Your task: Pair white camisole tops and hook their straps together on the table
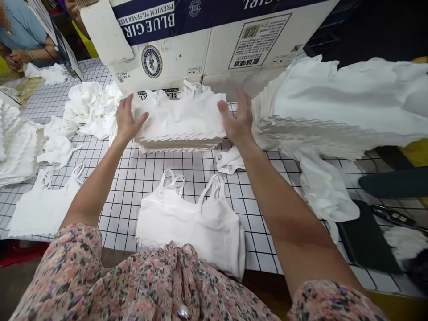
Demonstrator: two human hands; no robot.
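Observation:
A neat stack of white camisole tops point(183, 118) lies on the grid-patterned table, its wavy hems facing me. My left hand point(129, 120) is at the stack's left end, thumb and fingers apart. At the other end is my right hand point(236, 118), also spread, its fingers slightly blurred. Whether either palm presses on the cloth I cannot tell. Closer to me, a white strappy camisole point(190, 218) lies flat with its straps pointing away, seemingly over another layer. A small piece of white cloth point(230, 160) sits beside my right wrist.
A large printed carton point(214, 49) stands behind the stack. Tall layered white fabric point(341, 98) fills the right side. Crumpled white garments point(90, 107) and another camisole point(43, 200) lie left. A dark flat object point(366, 240) is at front right. Another person point(30, 35) is at far left.

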